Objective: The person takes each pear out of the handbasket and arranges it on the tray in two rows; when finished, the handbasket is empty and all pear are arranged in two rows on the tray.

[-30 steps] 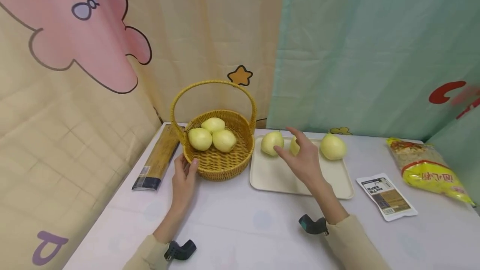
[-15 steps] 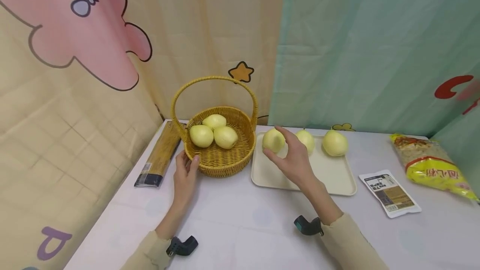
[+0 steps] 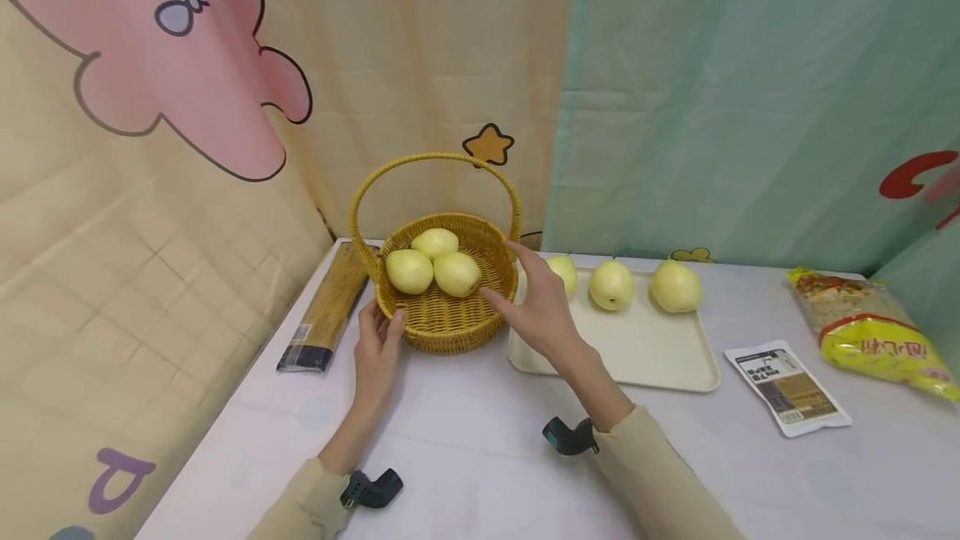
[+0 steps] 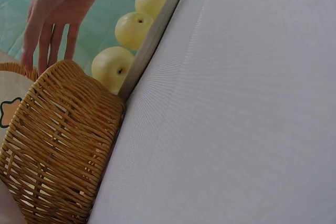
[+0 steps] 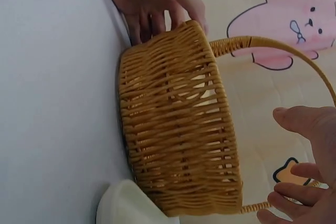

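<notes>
A round woven basket (image 3: pixel 453 342) with a tall arched handle stands on the table, three pale yellow pears (image 3: pixel 409 272) lying in it. My left hand (image 3: pixel 377 361) holds its near-left rim, thumb on top and fingers against the outer wall, as the right wrist view also shows. Over the basket's right side hovers my right hand (image 3: pixel 546 315), thumb and fingers spread, nothing between them. The right wrist view shows that hand (image 5: pixel 315 156) beside the handle. Three more pears (image 3: pixel 611 285) sit along the back of a cream tray (image 3: pixel 615 367); the leftmost is partly hidden by my right hand.
A long flat pack (image 3: pixel 326 298) of yellowish strands lies left of the basket. Right of the tray are a white pouch (image 3: pixel 787 387) and a yellow printed bag (image 3: pixel 877 332). A patterned curtain (image 3: pixel 675 107) hangs behind the table.
My right hand has moved left, from over the tray past the leftmost pear to the basket's right side, still empty. My left hand stays on the basket rim.
</notes>
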Tool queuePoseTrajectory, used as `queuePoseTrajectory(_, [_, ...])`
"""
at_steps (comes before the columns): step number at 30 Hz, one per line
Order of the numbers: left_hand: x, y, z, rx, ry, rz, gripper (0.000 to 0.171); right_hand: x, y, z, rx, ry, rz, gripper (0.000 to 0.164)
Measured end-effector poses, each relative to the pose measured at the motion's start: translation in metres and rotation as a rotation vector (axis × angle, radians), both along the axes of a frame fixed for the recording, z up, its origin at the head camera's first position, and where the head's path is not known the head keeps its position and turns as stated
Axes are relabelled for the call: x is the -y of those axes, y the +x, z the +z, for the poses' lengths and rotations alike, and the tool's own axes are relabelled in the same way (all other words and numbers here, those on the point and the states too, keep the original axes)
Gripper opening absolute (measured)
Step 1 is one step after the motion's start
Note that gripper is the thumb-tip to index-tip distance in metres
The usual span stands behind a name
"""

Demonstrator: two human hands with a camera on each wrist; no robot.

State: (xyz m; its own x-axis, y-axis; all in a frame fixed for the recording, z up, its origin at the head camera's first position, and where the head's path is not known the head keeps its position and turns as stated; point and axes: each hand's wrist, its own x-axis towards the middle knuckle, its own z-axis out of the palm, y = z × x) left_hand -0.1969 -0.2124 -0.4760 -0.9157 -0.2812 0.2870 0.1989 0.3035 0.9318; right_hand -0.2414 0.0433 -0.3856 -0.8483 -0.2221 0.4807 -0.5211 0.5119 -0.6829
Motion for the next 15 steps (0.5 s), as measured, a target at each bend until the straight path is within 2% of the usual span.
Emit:
queuePoseTrajectory(6, [-0.001, 0.001, 0.000, 0.013, -0.007, 0.005, 0.059, 0.023, -0.011, 0.000, 0.005, -0.016, 0.023, 0.071])
queuePoseTrajectory(15, [-0.001, -0.001, -0.001, 0.010, 0.004, -0.004, 0.058, 0.046, -0.026, 0.001, 0.101, -0.015, 0.031, 0.075])
